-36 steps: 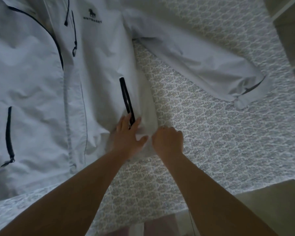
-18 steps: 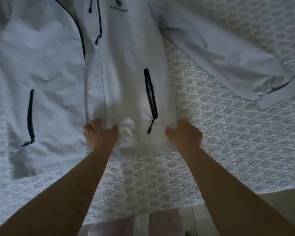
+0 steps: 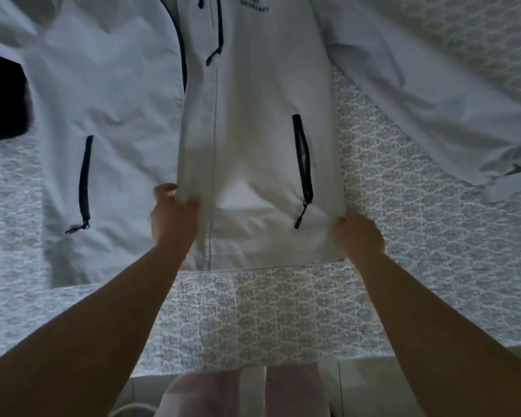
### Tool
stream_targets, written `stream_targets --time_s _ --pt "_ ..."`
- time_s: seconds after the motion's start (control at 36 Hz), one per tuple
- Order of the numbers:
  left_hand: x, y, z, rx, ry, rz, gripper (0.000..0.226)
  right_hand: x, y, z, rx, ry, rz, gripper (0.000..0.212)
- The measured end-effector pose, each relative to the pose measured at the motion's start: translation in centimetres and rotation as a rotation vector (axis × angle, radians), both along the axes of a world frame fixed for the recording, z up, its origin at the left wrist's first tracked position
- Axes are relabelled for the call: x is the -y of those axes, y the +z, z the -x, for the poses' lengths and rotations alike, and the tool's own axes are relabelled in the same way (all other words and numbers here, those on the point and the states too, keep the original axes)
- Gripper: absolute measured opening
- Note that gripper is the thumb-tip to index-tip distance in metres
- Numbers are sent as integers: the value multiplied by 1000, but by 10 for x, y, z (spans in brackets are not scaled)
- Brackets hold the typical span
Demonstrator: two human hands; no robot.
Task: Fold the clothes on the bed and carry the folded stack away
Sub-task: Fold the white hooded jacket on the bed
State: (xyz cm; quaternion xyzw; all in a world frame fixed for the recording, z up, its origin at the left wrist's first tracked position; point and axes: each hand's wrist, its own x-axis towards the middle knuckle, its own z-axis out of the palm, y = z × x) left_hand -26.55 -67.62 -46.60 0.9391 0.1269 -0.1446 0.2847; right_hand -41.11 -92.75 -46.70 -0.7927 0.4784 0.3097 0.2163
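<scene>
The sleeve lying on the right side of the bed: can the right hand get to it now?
Probably yes. The right hand grips the jacket hem, and only bare bedspread lies between it and the sleeve; it must let go first.

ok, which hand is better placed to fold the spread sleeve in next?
Right, probably. The right hand grips the jacket at its right hem corner, on the same side as the spread sleeve. The left hand pinches the front panel edge.
</scene>
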Motion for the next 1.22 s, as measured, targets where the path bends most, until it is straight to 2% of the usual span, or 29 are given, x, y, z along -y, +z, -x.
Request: stream_targets --time_s 0.08,0.22,0.31,0.39,0.44,0.47,0.53,0.56,0.64,0.69,0.78,0.86,0.94,1.06,1.11,1.17,1.22 --pt "-18 -1 7 61 -143 -7 33 8 -1 13 108 -2 -65 38" --pt "-27 -9 -1 -222 -324 -139 24 9 -4 31 177 84 17 37" --pt "-25 -10 -6 -260 -364 -171 21 3 -4 30 188 65 65 37" --pt "-30 -9 -1 -180 -338 -130 24 -3 -2 29 209 -5 119 33" --pt "-42 -4 8 -56 -311 -99 30 -10 4 27 222 -42 210 24" --pt "-50 -1 14 12 -330 -109 31 -14 7 27 221 -18 280 25" --pt "-71 2 29 109 -463 -149 36 -28 14 27 228 156 394 47" --pt "-83 2 38 133 -570 -165 41 -38 17 27 288 272 388 54" --pt "-115 -2 61 135 -880 -185 58 -76 18 24 538 634 252 51" --pt "-130 -5 68 147 -989 -207 63 -105 15 22 582 844 116 53" --pt "-137 -7 62 174 -1009 -222 61 -137 5 23 516 981 29 65" --pt "-136 -9 52 205 -1018 -294 66 -145 1 17 462 981 119 66" --pt "-140 -12 39 246 -983 -349 62 -140 0 9 453 1021 216 59" --pt "-150 -14 26 222 -1060 -344 74 -124 2 -3 537 1017 300 38" --pt "-151 -11 22 149 -1098 -345 76 -119 8 -9 568 1021 282 43" --pt "-152 -8 21 51 -1113 -390 76 -116 13 -12 436 1056 205 61" --pt "-153 -3 20 -49 -1130 -432 77 -111 17 -11 250 1092 209 63"
